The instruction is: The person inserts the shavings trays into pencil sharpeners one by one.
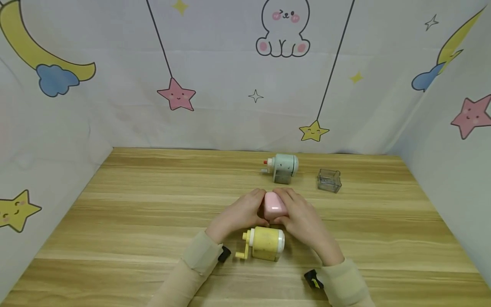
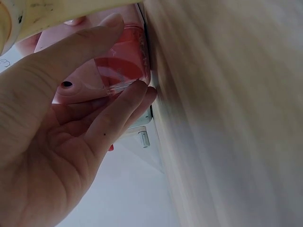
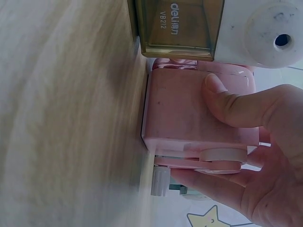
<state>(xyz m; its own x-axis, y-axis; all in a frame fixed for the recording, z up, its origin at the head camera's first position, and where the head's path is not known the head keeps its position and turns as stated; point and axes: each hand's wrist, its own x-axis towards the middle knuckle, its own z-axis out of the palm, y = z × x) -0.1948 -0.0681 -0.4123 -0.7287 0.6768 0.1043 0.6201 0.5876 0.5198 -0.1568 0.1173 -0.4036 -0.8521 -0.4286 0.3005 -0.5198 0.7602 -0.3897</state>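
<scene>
A pink pencil sharpener [image 1: 275, 205] stands on the table between both hands. My left hand [image 1: 245, 211] holds its left side; in the left wrist view the thumb lies over the body and the fingertips touch the clear reddish shavings drawer [image 2: 125, 59]. From the other side my right hand [image 1: 303, 215] grips it, and in the right wrist view the thumb presses the pink body while the fingers reach behind, by the crank [image 3: 161, 180]. Just in front of the hands is a yellow pencil sharpener [image 1: 265, 243] with its crank to the left.
Behind the hands stands a pale green pencil sharpener [image 1: 284, 166] with its crank to the left. To its right lies a clear grey shavings drawer [image 1: 329, 181], off on its own. The wooden table [image 1: 134, 204] is bordered by printed cloth walls [image 1: 230, 123].
</scene>
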